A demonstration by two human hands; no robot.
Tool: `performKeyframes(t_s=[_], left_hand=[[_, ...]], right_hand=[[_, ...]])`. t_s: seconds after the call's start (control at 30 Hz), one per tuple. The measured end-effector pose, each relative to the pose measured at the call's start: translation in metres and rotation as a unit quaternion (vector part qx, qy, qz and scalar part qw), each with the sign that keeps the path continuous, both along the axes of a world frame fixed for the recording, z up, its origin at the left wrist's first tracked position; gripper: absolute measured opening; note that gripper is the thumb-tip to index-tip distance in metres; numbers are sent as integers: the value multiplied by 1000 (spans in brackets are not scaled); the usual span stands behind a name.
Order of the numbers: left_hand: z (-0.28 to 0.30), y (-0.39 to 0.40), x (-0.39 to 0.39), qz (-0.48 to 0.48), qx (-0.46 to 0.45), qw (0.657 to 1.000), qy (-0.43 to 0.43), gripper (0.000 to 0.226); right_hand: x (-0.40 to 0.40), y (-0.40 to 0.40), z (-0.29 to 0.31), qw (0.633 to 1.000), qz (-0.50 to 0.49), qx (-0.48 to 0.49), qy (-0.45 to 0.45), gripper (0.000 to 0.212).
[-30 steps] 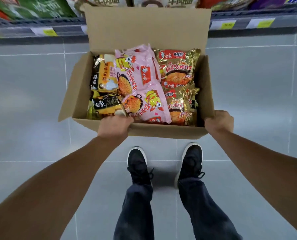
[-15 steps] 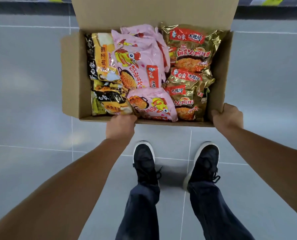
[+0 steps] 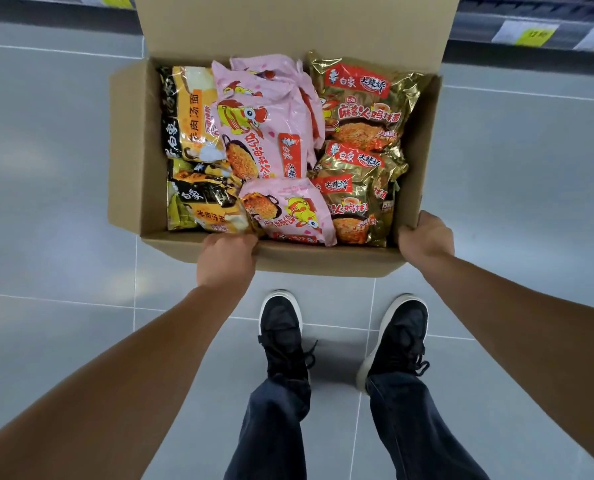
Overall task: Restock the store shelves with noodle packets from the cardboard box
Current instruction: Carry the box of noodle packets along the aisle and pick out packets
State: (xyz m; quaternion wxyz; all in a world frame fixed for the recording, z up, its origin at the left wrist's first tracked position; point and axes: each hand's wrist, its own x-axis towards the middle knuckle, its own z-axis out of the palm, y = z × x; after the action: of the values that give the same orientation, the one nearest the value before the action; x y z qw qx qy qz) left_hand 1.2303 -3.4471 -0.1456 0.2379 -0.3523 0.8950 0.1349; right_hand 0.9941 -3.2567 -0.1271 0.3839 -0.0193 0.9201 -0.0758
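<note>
Since the earlier frames the cardboard box [image 3: 288, 261] has come closer and lower under the camera, the shelf has slid almost out of the top of the view, and the feet have stepped slightly apart.

The left hand [image 3: 227, 263] grips the near wall of the box with its fingers curled over the rim, just in front of the yellow-and-black noodle packets [image 3: 198, 202]. The right hand [image 3: 425, 239] clamps the near right corner, fingers wrapped round the edge. The hands are well apart, both on the same near side.

The box appears full: pink noodle packets [image 3: 264, 133] lie between the hands' lines, and gold noodle packets [image 3: 361, 112] lie just ahead of the right hand. The rear flap [image 3: 288, 26] stands up on the far side.

The step looks like setting the box down before unloading. Done well, that means keeping the box level, since all the support is on the near wall and the far end could dip, and lowering both hands together until the base lies flat clear of the black shoes [image 3: 281, 327].

Beneath the hands is a grey tiled floor [image 3: 46, 168], smooth and glossy. Beyond the box runs the shelf edge [image 3: 531, 32], with yellow-and-white price labels ahead of the right hand.
</note>
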Motion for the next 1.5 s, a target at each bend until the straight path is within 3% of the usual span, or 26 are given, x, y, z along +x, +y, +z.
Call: performKeyframes(t_s=[0.37, 0.5, 0.57, 0.7, 0.8, 0.93, 1.03, 1.17, 1.27, 1.37, 1.43, 1.5], left_hand=[[29, -6, -13, 3, 8, 999, 54, 16], [48, -4, -20, 68, 79, 990, 91, 35], [65, -12, -23, 126, 108, 980, 109, 38], [96, -36, -27, 239, 118, 953, 143, 33], [102, -53, -23, 303, 142, 931, 148, 33], [95, -64, -13, 363, 162, 906, 144, 35], [90, -65, -8, 403, 184, 886, 137, 36], [97, -63, -8, 461, 225, 843, 160, 47], [116, -59, -20, 396, 205, 878, 172, 66], [138, -56, -37, 262, 232, 912, 216, 88], [146, -52, -46, 202, 307, 908, 202, 84], [152, -52, -49, 188, 349, 896, 199, 58]], right_hand=[[1, -31, 10, 998, 49, -7, -49, 27], [21, -32, 39, 994, 27, -68, 81, 38], [37, -44, 54, 977, 85, -142, 134, 43], [57, -105, 63, 949, 209, -237, 19, 49], [64, -146, 49, 952, 215, -204, -69, 58], [71, -168, 31, 968, 198, -151, -28, 34], [62, -157, 44, 967, 174, -187, -14, 23], [37, -132, 92, 964, 69, -249, -59, 16], [21, -126, 124, 964, 68, -242, -81, 15], [10, -137, 149, 956, 155, -220, -115, 8], [11, -149, 158, 941, 217, -216, -146, 10], [14, -164, 165, 928, 263, -208, -160, 15]])
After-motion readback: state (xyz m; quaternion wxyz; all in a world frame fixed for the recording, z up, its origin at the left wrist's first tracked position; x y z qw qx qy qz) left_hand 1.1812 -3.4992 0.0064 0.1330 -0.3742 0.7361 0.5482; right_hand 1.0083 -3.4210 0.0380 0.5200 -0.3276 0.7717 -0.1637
